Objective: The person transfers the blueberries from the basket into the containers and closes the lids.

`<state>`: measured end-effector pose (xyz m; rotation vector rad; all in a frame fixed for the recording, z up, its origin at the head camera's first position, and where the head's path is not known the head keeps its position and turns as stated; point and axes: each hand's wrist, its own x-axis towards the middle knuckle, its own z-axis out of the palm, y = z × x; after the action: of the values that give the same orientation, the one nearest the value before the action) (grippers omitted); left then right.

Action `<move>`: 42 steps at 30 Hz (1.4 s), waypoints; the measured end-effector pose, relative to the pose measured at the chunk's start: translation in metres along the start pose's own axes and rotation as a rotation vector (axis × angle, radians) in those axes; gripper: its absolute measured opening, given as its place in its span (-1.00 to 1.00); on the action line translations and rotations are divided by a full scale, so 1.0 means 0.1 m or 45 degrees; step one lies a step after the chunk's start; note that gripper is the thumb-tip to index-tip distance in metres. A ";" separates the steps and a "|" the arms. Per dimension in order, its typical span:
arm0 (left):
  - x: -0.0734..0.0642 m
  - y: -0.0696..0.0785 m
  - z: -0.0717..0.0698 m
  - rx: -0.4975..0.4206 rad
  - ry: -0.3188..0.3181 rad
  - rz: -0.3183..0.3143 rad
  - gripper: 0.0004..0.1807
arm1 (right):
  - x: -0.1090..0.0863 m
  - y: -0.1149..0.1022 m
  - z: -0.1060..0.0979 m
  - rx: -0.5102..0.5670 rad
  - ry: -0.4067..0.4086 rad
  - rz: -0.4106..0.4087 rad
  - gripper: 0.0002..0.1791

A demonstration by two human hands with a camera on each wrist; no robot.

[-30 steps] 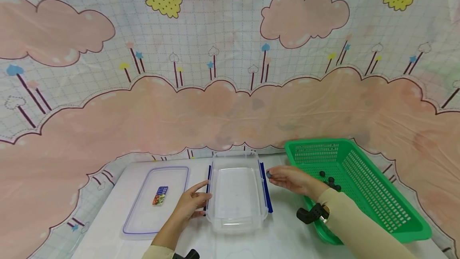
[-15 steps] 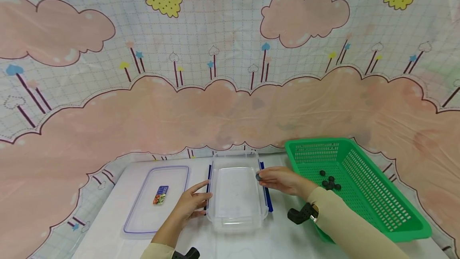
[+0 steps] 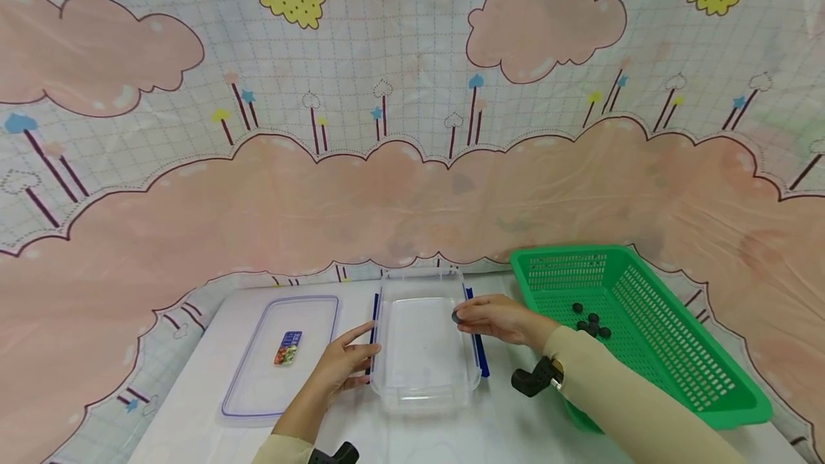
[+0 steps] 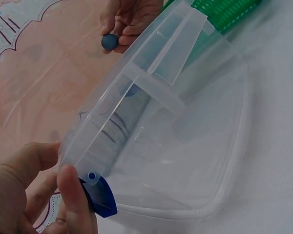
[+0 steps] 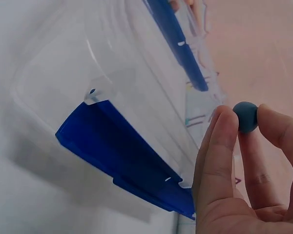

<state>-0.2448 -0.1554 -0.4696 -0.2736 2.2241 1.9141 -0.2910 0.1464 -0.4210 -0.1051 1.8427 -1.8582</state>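
A clear plastic food container (image 3: 425, 349) with blue side clasps stands uncovered at the table's middle. My left hand (image 3: 344, 360) holds its left rim; the left wrist view shows the fingers around a blue clasp (image 4: 98, 196). Over the container's right side, my right hand (image 3: 493, 317) pinches a small dark blue-grey ball (image 5: 245, 117) between thumb and fingertips. The ball is above the rim, apart from the container. Inside the container I see no objects.
A green plastic basket (image 3: 670, 349) on the right holds several small dark balls (image 3: 589, 324). The container's clear lid (image 3: 258, 378), with a blue edge and a label (image 3: 287, 348), lies at left on the white table (image 3: 193, 407). A patterned cloth hangs behind.
My right hand has moved left with the ball, from beside the right clasp to over the container's right rim. The left hand has stayed in place.
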 end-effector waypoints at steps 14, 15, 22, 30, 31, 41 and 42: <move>-0.01 0.03 0.00 -0.004 -0.002 0.005 -0.43 | 0.11 -0.08 0.15 0.020 0.017 -0.016 -0.62; 0.00 0.03 0.00 -0.004 -0.004 0.004 -0.43 | 0.11 -0.08 0.16 0.028 0.018 -0.016 -0.62; 0.02 0.01 -0.01 -0.004 -0.004 -0.007 -0.41 | 0.17 -0.07 0.27 0.039 -0.023 -0.018 -0.59; 0.01 0.02 -0.02 0.005 -0.022 -0.007 -0.39 | 0.31 0.00 0.42 0.079 0.035 0.038 -0.61; 0.01 0.02 -0.02 0.005 -0.023 -0.007 -0.39 | 0.33 0.00 0.43 0.076 0.043 0.044 -0.63; 0.00 0.02 0.00 0.014 -0.005 -0.002 -0.43 | 0.46 0.04 0.56 0.114 0.092 0.044 -0.76; 0.00 0.01 0.00 0.014 -0.003 -0.003 -0.43 | 0.47 0.05 0.58 0.115 0.104 0.049 -0.75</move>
<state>-0.2456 -0.1550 -0.4684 -0.2720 2.2317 1.8996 -0.3067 0.0751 -0.4354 0.0378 1.7979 -1.9419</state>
